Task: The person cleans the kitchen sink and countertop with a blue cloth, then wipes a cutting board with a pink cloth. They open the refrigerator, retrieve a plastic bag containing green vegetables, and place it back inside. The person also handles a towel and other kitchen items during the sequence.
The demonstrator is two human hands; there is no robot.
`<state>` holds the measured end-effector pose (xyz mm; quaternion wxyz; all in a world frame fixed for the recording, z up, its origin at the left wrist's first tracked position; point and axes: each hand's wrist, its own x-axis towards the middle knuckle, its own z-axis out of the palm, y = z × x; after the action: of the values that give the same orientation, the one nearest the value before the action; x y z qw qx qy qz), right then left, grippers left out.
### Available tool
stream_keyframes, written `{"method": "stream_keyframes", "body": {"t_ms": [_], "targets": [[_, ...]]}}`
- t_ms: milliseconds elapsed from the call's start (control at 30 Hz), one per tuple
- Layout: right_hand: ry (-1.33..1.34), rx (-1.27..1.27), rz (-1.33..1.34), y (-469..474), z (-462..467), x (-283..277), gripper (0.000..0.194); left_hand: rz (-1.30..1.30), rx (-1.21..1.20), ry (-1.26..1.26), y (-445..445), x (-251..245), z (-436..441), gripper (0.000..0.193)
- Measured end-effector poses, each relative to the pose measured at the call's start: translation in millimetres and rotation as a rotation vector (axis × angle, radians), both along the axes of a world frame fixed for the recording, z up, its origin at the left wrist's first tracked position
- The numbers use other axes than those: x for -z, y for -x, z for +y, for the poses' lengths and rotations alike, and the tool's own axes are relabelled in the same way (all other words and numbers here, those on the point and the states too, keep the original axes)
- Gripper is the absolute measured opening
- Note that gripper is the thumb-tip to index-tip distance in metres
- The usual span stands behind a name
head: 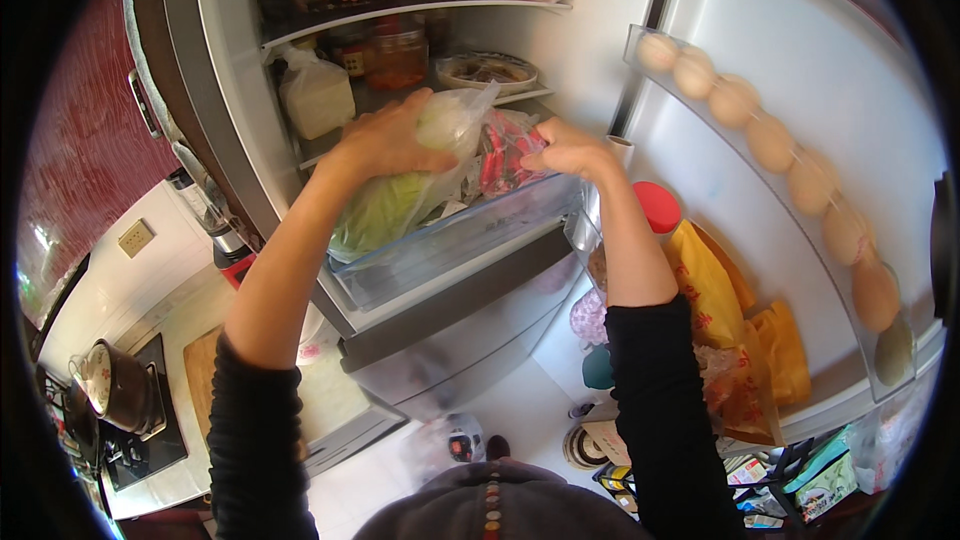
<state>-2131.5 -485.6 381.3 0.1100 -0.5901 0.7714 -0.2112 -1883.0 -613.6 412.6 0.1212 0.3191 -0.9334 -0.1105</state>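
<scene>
An open fridge stands before me, its clear crisper drawer (457, 240) pulled partly out. My left hand (397, 139) lies over a plastic bag of pale green leafy vegetable (379, 214), fingers spread around its whitish end; whether it grips the bag is unclear. On the drawer's right side, my right hand (570, 150) pinches the edge of a clear bag of red chili peppers (506, 154). The two bags lie side by side, the green one sticking up over the drawer's left front edge.
Shelves above hold a bagged white block (319, 94), an orange-filled jar (397, 56) and a covered plate (487, 71). The open door (720, 7) at right carries several eggs (769, 141) and yellow bags (705, 277). A pot (120, 386) stands on the stove at left.
</scene>
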Motion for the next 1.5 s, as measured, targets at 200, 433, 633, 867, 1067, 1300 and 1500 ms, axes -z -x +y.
{"method": "stream_keyframes", "body": {"t_ms": [200,433,633,867,1067,1300,1500], "targets": [[0.195,0.208,-0.232,-9.6,10.5,2.1,0.02,0.019,0.009,0.001,-0.5,4.8,-4.4,0.114],[0.429,0.245,-0.313,-24.8,27.0,-32.2,0.021,0.026,0.004,-0.002,0.9,4.6,-2.1,0.115],[0.587,0.283,-0.243,-34.4,40.9,-50.0,0.026,0.014,0.002,0.02,4.7,7.6,-1.9,0.114],[0.833,0.348,-0.083,-57.0,54.3,-58.7,0.022,0.028,-0.021,0.037,2.2,10.5,1.5,0.114],[0.996,0.323,-0.123,-76.3,67.1,-69.7,0.019,-0.129,0.039,0.267,6.0,19.1,38.5,0.106],[1.126,0.207,-0.065,-83.0,64.2,-61.3,0.021,-0.262,0.153,0.39,5.8,25.6,56.4,0.093],[1.221,0.023,-0.098,-104.6,65.6,-45.5,0.023,-0.259,0.165,0.187,0.1,13.6,57.7,0.087]]}}
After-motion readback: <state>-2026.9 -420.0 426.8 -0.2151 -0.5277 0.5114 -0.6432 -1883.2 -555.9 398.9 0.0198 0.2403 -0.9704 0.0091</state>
